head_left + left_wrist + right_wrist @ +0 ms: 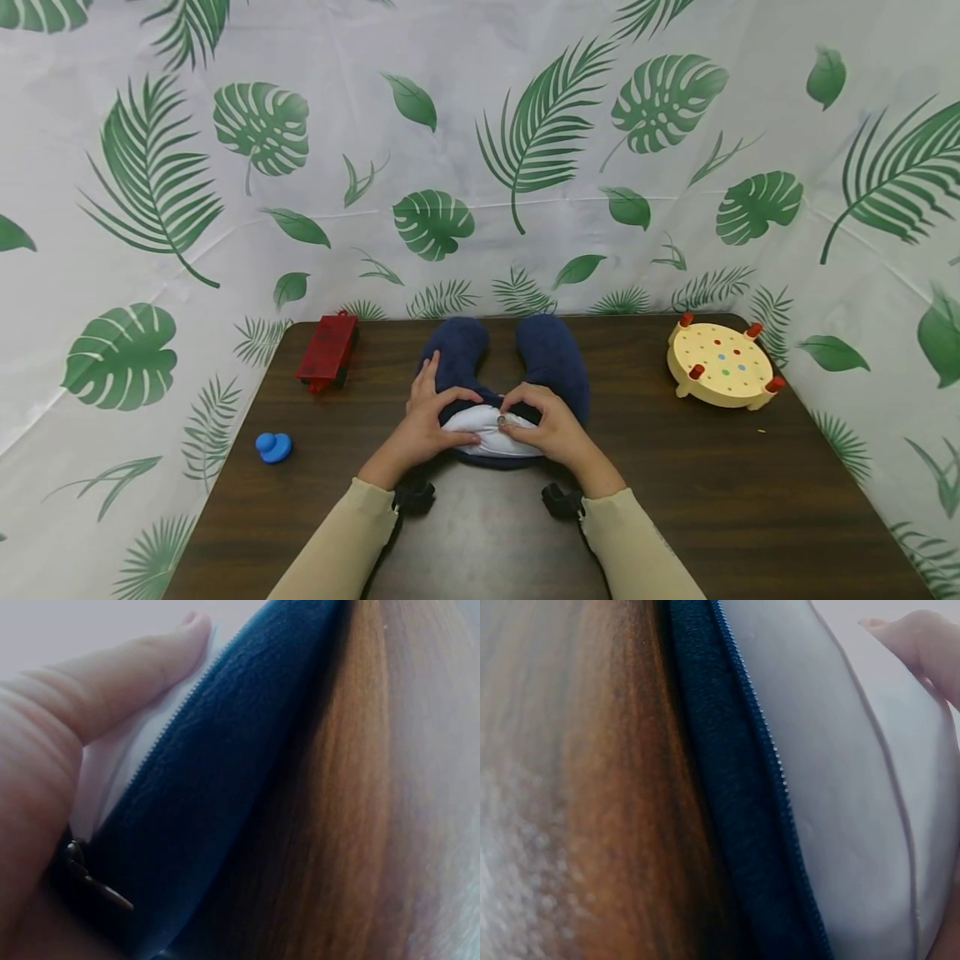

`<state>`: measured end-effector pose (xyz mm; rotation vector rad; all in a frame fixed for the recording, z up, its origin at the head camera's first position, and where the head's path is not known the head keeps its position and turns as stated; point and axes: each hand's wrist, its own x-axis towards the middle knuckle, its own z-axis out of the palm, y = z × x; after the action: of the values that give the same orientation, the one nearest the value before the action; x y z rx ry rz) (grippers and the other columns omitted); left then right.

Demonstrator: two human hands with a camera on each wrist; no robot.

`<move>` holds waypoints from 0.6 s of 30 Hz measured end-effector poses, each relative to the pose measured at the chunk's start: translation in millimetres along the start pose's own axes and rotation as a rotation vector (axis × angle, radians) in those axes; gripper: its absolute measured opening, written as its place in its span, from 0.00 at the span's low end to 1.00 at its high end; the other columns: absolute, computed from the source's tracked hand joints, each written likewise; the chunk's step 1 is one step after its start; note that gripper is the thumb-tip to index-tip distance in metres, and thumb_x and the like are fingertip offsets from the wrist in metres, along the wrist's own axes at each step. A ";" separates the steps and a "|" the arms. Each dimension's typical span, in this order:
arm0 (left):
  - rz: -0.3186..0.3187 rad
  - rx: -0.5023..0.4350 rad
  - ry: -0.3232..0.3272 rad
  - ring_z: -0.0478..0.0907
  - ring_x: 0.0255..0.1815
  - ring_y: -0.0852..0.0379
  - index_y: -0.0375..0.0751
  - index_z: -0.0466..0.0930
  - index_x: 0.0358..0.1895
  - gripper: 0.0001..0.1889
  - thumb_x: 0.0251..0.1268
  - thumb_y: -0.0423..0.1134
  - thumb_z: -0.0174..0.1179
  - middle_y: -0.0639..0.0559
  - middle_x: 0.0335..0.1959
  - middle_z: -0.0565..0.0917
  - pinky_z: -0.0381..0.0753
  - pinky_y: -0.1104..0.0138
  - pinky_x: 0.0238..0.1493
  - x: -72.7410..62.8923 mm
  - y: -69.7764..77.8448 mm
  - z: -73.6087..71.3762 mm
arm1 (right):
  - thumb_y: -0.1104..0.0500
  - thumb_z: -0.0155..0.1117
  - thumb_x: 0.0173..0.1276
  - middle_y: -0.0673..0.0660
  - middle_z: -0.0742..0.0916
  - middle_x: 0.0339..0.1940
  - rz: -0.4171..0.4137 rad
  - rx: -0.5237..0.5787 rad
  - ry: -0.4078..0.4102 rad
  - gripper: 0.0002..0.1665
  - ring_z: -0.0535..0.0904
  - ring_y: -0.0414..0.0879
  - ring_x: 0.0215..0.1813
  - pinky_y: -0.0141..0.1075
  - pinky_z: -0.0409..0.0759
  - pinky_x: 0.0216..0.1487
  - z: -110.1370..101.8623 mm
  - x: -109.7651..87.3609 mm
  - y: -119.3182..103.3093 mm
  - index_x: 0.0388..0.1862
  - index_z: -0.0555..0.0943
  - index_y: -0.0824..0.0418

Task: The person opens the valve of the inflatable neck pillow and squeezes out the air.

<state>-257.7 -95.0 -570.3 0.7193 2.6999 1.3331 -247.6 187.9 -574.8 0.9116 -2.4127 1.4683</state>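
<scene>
Two hands point(429, 421) point(553, 425) on white, apparently padded insert point(487, 427) of navy neck pillow point(558, 354).

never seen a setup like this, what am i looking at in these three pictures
There is no robot here: a person's bare left hand and right hand do the work. The wide picture comes from a head-worn camera, looking forward and down. The two close-ups are taken from the left and right wrists. Both hands hold a navy-blue, U-shaped plush pillow at its open zipper, where white inner fabric shows. It lies on a dark brown, wood-grain table. To its left are a red, box-shaped toy and a small, rounded blue object; to its right, a round, pale-yellow toy with red pegs.
</scene>
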 end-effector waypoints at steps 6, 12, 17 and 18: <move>-0.009 -0.005 0.000 0.25 0.92 0.35 0.77 0.86 0.59 0.28 0.53 0.57 0.85 0.52 0.93 0.29 0.36 0.15 0.75 -0.9 1.9 -0.2 | 0.66 0.86 0.59 0.57 0.93 0.47 -0.068 0.051 0.013 0.17 0.87 0.56 0.57 0.38 0.76 0.69 3.2 1.6 3.9 0.43 0.89 0.51; -0.016 -0.013 -0.007 0.24 0.92 0.36 0.77 0.86 0.58 0.28 0.53 0.57 0.85 0.54 0.93 0.29 0.35 0.15 0.75 -1.0 2.5 -0.3 | 0.70 0.85 0.59 0.65 0.92 0.47 -0.047 0.073 -0.003 0.15 0.86 0.64 0.59 0.39 0.75 0.71 1.2 2.8 -7.0 0.42 0.89 0.59; -0.019 -0.012 -0.012 0.24 0.92 0.36 0.78 0.86 0.58 0.28 0.54 0.57 0.85 0.55 0.93 0.28 0.35 0.14 0.74 0.0 1.3 0.3 | 0.70 0.85 0.58 0.64 0.91 0.47 -0.037 0.089 -0.024 0.16 0.86 0.62 0.57 0.36 0.76 0.69 -6.2 4.6 -26.0 0.43 0.88 0.61; -0.021 -0.010 -0.013 0.24 0.92 0.37 0.79 0.85 0.58 0.28 0.54 0.57 0.85 0.55 0.93 0.28 0.36 0.15 0.75 0.3 1.0 0.4 | 0.70 0.85 0.58 0.64 0.91 0.47 -0.042 0.094 -0.025 0.17 0.86 0.62 0.57 0.35 0.76 0.68 -7.2 4.8 -28.2 0.43 0.88 0.61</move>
<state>-257.5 -94.1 -569.8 0.6950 2.6811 1.3310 -236.2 182.9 -548.1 1.0004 -2.3444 1.5762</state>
